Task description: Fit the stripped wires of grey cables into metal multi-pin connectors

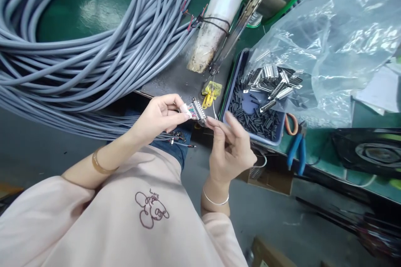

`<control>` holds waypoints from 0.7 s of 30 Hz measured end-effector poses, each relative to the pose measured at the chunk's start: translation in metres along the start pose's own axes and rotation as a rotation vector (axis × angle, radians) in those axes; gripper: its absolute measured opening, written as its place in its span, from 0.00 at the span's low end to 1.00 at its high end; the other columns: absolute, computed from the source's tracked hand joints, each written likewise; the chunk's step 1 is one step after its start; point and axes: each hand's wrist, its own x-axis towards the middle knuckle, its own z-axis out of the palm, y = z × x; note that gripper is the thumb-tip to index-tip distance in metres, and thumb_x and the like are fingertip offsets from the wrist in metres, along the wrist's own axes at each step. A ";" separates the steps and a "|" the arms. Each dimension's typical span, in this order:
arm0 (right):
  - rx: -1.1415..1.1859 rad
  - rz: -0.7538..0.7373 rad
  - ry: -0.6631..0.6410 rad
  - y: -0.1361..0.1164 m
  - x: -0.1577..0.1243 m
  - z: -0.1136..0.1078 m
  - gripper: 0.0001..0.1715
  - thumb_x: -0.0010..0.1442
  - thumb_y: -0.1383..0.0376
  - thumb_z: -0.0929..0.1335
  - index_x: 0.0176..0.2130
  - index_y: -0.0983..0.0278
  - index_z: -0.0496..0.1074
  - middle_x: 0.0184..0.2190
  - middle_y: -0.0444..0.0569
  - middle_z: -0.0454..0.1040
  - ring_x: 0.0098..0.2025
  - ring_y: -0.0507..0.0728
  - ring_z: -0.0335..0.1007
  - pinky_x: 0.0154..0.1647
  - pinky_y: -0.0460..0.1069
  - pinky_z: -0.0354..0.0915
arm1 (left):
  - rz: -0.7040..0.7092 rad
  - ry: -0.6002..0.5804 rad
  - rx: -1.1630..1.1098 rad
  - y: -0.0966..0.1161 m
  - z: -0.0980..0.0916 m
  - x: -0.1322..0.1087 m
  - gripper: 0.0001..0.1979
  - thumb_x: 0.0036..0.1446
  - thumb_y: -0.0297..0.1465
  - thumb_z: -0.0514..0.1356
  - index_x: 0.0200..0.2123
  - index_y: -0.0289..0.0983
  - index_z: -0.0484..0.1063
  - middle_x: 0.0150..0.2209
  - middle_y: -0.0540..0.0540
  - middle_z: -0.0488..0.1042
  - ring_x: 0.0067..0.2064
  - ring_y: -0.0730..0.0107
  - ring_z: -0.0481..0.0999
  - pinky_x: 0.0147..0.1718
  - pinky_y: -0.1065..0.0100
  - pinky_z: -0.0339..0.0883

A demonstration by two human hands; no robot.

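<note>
My left hand (166,113) is closed, its thumb and fingers pinching the white-wrapped end of a cable (185,110). Thin coloured wires fan out of it to a metal multi-pin D-sub connector (198,110). From the other side, my right hand (230,144) reaches the connector's lower end with its index fingertip, thumb pressed against that finger; its grip is partly hidden. Just beyond the connector lies a yellow clip-like piece (211,93) with a thin white strand. Above it points the tip of a metal rod, seemingly a soldering iron (224,50), beside a wrapped white tube (213,21).
Thick coils of grey cable (103,56) cover the left bench. At right, a blue tray (227,91) holds short black tubes (250,121) and loose connectors (275,81), with a plastic bag (328,41) behind. Pliers (296,146) lie at the bench edge, near a black fan-like object (372,152).
</note>
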 end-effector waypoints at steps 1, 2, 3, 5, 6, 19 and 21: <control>-0.018 0.007 -0.007 0.001 0.001 0.000 0.22 0.66 0.73 0.69 0.57 0.57 0.72 0.40 0.43 0.85 0.39 0.54 0.85 0.42 0.49 0.81 | -0.006 0.010 0.000 0.001 -0.001 0.001 0.12 0.45 0.27 0.73 0.24 0.35 0.70 0.20 0.53 0.70 0.15 0.86 0.58 0.13 0.79 0.48; -0.034 0.002 -0.002 0.001 0.003 -0.001 0.19 0.66 0.73 0.69 0.54 0.58 0.73 0.39 0.43 0.85 0.39 0.54 0.85 0.42 0.49 0.81 | -0.013 0.020 0.003 0.002 -0.001 0.002 0.12 0.45 0.27 0.72 0.24 0.35 0.70 0.20 0.54 0.70 0.16 0.86 0.58 0.13 0.79 0.48; -0.040 -0.014 0.011 0.001 0.005 0.000 0.15 0.65 0.73 0.70 0.50 0.59 0.75 0.38 0.42 0.85 0.38 0.54 0.85 0.41 0.48 0.81 | -0.022 0.029 0.007 0.003 -0.002 0.002 0.12 0.45 0.27 0.72 0.24 0.35 0.70 0.20 0.54 0.69 0.16 0.86 0.58 0.13 0.79 0.48; -0.035 -0.076 0.031 0.000 0.009 0.002 0.10 0.64 0.73 0.71 0.44 0.60 0.74 0.37 0.43 0.84 0.38 0.54 0.85 0.39 0.47 0.80 | -0.039 0.045 0.016 0.004 -0.001 0.004 0.12 0.45 0.26 0.71 0.24 0.35 0.70 0.19 0.54 0.69 0.16 0.87 0.57 0.14 0.79 0.47; -0.035 -0.117 0.030 -0.001 0.012 0.004 0.09 0.64 0.73 0.71 0.43 0.60 0.74 0.38 0.44 0.84 0.39 0.54 0.85 0.39 0.47 0.80 | -0.042 0.049 0.020 0.005 -0.001 0.005 0.12 0.45 0.27 0.71 0.24 0.35 0.69 0.19 0.54 0.69 0.16 0.87 0.57 0.14 0.79 0.47; 0.008 -0.140 -0.011 0.004 0.036 0.028 0.10 0.62 0.74 0.70 0.35 0.60 0.69 0.43 0.47 0.84 0.43 0.52 0.83 0.43 0.48 0.79 | 0.198 0.160 0.159 0.004 0.004 0.026 0.10 0.45 0.26 0.69 0.24 0.35 0.68 0.26 0.51 0.74 0.22 0.84 0.64 0.19 0.78 0.55; 0.025 -0.130 -0.017 0.005 0.038 0.029 0.09 0.63 0.74 0.69 0.36 0.60 0.69 0.44 0.47 0.84 0.44 0.53 0.83 0.44 0.49 0.79 | 0.227 0.179 0.183 0.004 0.005 0.028 0.09 0.46 0.25 0.68 0.24 0.35 0.68 0.26 0.51 0.73 0.23 0.83 0.66 0.20 0.78 0.56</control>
